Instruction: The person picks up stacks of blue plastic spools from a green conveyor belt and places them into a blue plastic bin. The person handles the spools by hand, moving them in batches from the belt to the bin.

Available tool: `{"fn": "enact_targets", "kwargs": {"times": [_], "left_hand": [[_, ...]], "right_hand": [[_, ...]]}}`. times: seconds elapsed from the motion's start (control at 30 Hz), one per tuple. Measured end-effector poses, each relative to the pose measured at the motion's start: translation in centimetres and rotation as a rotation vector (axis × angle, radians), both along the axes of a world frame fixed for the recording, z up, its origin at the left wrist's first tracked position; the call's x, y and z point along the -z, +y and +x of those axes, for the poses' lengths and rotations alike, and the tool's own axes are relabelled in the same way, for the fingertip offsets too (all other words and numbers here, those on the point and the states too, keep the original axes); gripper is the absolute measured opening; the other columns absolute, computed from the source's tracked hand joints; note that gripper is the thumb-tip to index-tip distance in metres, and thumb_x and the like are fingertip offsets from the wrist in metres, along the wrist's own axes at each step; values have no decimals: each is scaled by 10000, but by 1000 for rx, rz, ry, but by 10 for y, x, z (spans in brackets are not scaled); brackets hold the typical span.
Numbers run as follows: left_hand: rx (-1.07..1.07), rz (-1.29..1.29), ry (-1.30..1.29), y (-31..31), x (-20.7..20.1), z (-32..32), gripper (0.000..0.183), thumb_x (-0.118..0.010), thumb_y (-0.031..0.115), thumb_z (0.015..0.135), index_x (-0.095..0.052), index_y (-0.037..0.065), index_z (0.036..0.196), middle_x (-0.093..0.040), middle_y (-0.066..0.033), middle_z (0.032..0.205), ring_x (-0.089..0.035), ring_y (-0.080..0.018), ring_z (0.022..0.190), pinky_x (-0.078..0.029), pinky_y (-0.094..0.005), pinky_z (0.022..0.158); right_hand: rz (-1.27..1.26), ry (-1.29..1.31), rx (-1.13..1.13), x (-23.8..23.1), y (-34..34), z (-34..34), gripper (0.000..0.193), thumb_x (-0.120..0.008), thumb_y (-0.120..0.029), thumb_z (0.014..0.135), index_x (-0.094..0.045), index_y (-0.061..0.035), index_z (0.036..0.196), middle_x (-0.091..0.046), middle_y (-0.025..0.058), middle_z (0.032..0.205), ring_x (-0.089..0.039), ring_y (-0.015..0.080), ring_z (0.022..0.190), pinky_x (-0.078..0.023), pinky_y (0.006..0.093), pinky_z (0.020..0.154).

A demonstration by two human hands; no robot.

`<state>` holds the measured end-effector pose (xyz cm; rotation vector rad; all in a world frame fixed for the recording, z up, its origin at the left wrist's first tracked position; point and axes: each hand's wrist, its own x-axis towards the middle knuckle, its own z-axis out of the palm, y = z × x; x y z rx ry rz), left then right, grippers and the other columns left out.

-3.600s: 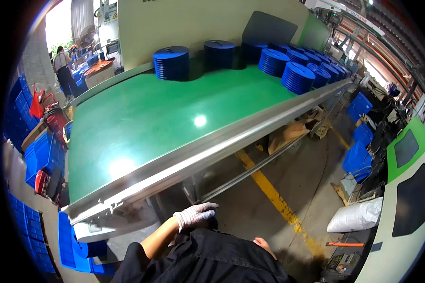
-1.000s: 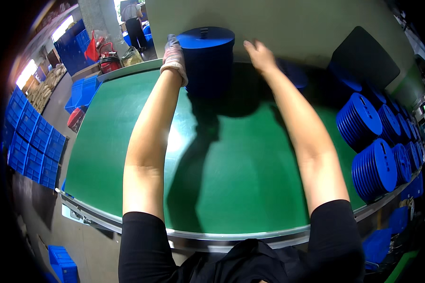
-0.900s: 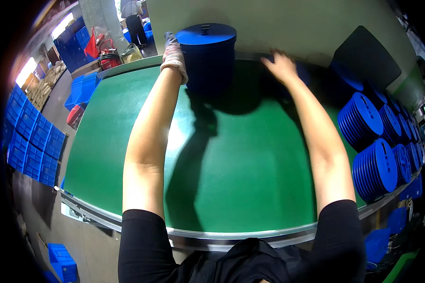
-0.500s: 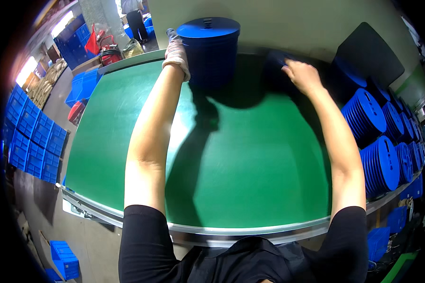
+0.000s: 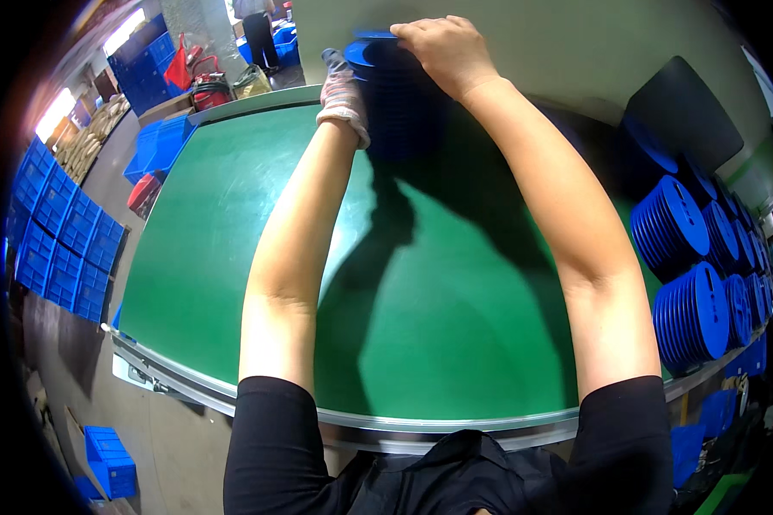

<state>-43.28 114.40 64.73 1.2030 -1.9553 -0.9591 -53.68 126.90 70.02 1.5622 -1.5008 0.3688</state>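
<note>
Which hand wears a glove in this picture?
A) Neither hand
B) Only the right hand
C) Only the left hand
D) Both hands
C: the left hand is covered by a light knitted glove as it presses the side of the stack of blue discs, while the right hand lies bare on top of that stack.

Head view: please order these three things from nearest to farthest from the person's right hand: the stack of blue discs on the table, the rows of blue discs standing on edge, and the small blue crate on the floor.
1. The stack of blue discs, at the table's far edge: the right hand rests on top.
2. The rows of blue discs standing on edge, along the right side.
3. The small blue crate, on the floor at lower left.
</note>
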Motion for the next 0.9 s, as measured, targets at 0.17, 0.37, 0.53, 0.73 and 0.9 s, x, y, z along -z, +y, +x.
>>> {"fn": "enact_targets", "kwargs": {"times": [0.17,0.37,0.53,0.73,0.9], "left_hand": [[-38,-10,99,-10,-6,-1,367,-320,237,932,-330,107,1274,-589,-210,1049,-589,-321,968,-466,-396,835],[-111,-120,-124,-24,-4,2,546,-572,104,813,-321,169,1293,-546,-149,1199,-532,-303,1108,-434,-376,920],[73,-589,-354,-30,7,5,683,-610,-1,751,-247,112,1319,-560,-181,1147,-559,-328,1058,-473,-393,872],[-55,-591,-443,-70,32,-10,648,-659,78,747,-335,125,1305,-582,-144,1130,-594,-288,1008,-489,-366,850],[37,-216,-277,-20,0,-15,415,-436,251,872,-434,109,1262,-561,-114,1177,-556,-243,1055,-445,-347,897]], "right_hand": [[45,-389,-83,9,-9,-15,559,-380,-561,887,-505,-167,1264,-533,105,1246,-454,265,1202,-329,370,1005],[-130,-1668,-261,29,-15,-39,771,-300,-615,892,-265,-24,1386,-316,164,1415,-251,278,1328,-229,372,1066],[-51,-1843,-487,39,-11,-34,773,-288,-626,889,-256,-36,1388,-266,167,1437,-203,263,1348,-188,387,1083],[1,-1870,-554,31,-11,-22,774,-298,-626,886,-263,-35,1385,-256,170,1441,-201,260,1350,-180,380,1085],[-27,-1866,-536,38,-7,-35,776,-311,-623,885,-266,-31,1384,-259,168,1441,-205,258,1350,-178,373,1086]]}}
